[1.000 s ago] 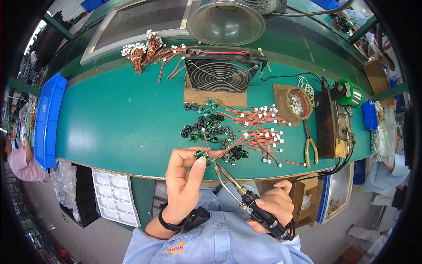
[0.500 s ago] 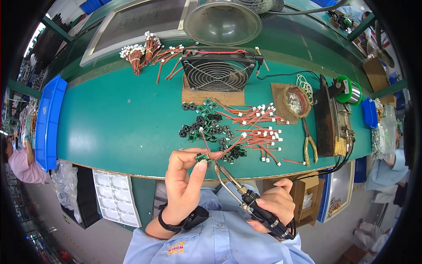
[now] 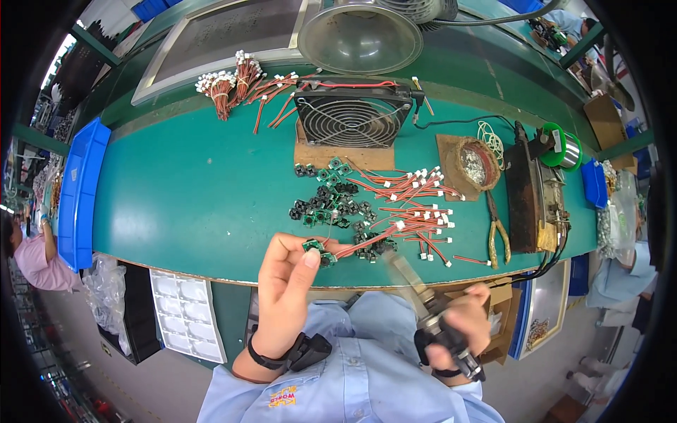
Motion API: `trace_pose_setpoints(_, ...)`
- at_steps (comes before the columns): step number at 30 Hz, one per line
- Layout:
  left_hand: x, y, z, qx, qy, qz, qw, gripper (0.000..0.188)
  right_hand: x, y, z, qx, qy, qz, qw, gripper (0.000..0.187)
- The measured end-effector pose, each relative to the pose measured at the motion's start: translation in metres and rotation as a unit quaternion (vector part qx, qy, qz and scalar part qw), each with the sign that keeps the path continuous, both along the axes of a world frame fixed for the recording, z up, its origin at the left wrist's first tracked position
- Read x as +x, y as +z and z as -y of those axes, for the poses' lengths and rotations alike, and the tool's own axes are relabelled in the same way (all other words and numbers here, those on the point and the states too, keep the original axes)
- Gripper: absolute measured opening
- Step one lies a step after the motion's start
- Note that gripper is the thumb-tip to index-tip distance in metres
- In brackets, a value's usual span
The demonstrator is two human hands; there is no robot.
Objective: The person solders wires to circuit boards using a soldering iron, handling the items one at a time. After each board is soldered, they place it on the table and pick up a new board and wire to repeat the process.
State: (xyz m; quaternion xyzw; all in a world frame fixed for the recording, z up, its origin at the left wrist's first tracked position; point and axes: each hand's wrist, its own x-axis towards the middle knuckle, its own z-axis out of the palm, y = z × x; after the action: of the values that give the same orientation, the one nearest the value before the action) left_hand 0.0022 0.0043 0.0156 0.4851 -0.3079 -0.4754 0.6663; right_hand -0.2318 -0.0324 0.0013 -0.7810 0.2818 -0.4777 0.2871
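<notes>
A: Where do we find the piece in hand?

B: We see a small green circuit board (image 3: 312,244) in the left hand (image 3: 285,271), above the near edge of the smooth green tabletop (image 3: 176,204). The thumb and fingers are pinched closed on it. Just to the right, thin red wires (image 3: 367,240) slant up to a small white plastic connector (image 3: 400,225).

A: And the right hand (image 3: 468,321)?

B: It is blurred, but we can tell it is gripping a black-handled soldering iron with a metal barrel (image 3: 431,321). The barrel stands apart from the board; its tip is too smeared for us to place exactly.

A: What lies past the 2 hands?

B: We have a heap of small black-and-green parts (image 3: 331,202), with loose red leads with white ends (image 3: 423,215) to its right. Behind the heap, a square black fan (image 3: 352,116) stands on a flat brown panel (image 3: 381,159).

A: And farther out?

B: On the right we spot yellow-handled metal pliers (image 3: 499,240) and a green-rimmed reel of silver wire (image 3: 562,149); on the left, a long blue plastic tray (image 3: 81,197).
</notes>
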Motion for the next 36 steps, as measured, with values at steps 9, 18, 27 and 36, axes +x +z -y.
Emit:
trace_pose_setpoints(9,-0.001,0.015,-0.001,0.031,-0.018,-0.131,0.991,0.014,-0.009,-0.040,0.046,0.106,-0.331,-0.016,0.938,0.045)
trace_pose_setpoints(18,0.003,0.017,-0.005,0.037,-0.060,-0.141,0.987,0.016,-0.003,-0.034,0.044,0.160,-0.310,0.023,0.937,0.047)
trace_pose_setpoints(27,0.006,0.016,-0.006,0.024,-0.067,-0.097,0.993,0.014,0.005,-0.029,0.022,0.131,-0.259,0.046,0.956,0.040)
trace_pose_setpoints(36,0.068,-0.015,-0.025,0.017,0.031,-0.105,0.994,0.014,0.010,-0.028,0.021,0.164,-0.177,0.047,0.969,0.023)
